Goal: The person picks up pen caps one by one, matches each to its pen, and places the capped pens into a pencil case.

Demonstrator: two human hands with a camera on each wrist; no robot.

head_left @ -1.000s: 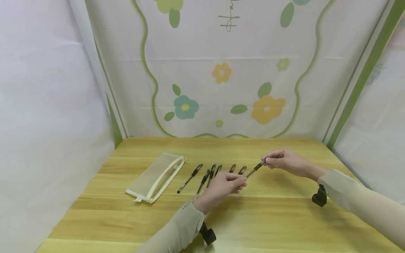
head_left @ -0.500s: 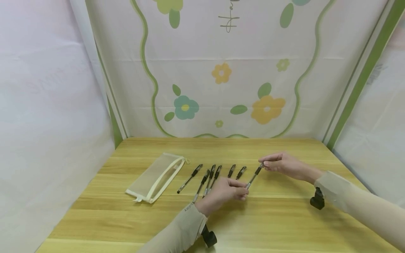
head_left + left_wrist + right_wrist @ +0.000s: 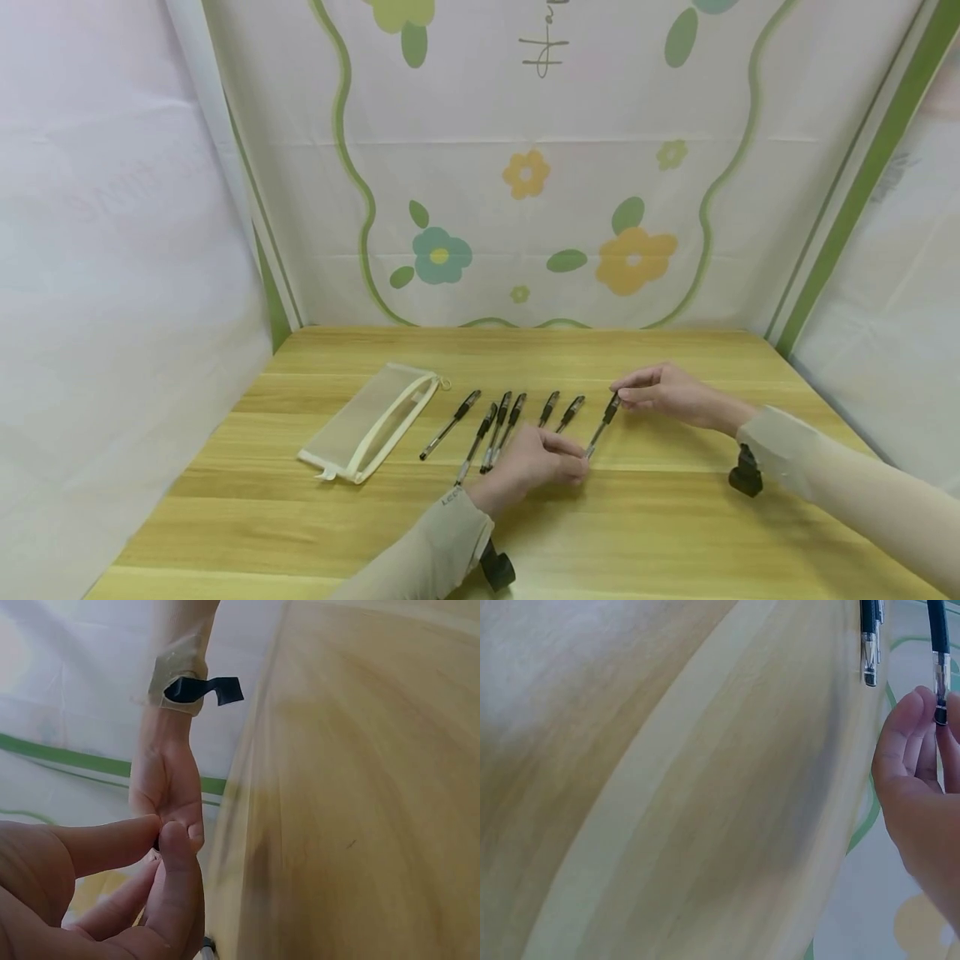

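Observation:
A pen [image 3: 603, 425] with a black cap and grip and a clear barrel spans the gap between both hands. My left hand [image 3: 534, 460] pinches its lower end between thumb and fingers; only a dark tip shows there in the left wrist view. The capped upper end is pinched by my right hand [image 3: 667, 397], with the pen [image 3: 940, 634] partly visible at the right wrist view's edge. Left of it, several similar pens [image 3: 450, 427] lie side by side on the table, slanted alike. My left hand hides the lower parts of some.
A pale, see-through zip pouch [image 3: 348, 412] lies at the left of the wooden table [image 3: 645, 533], its zipper side gaping. A flower-printed cloth [image 3: 465, 108] hangs behind the table, and white cloth walls stand at both sides.
The pen between the hands has come down and turned steeper, closer to the slant of the row. Both hands have lowered slightly, the right one shifting a little left.

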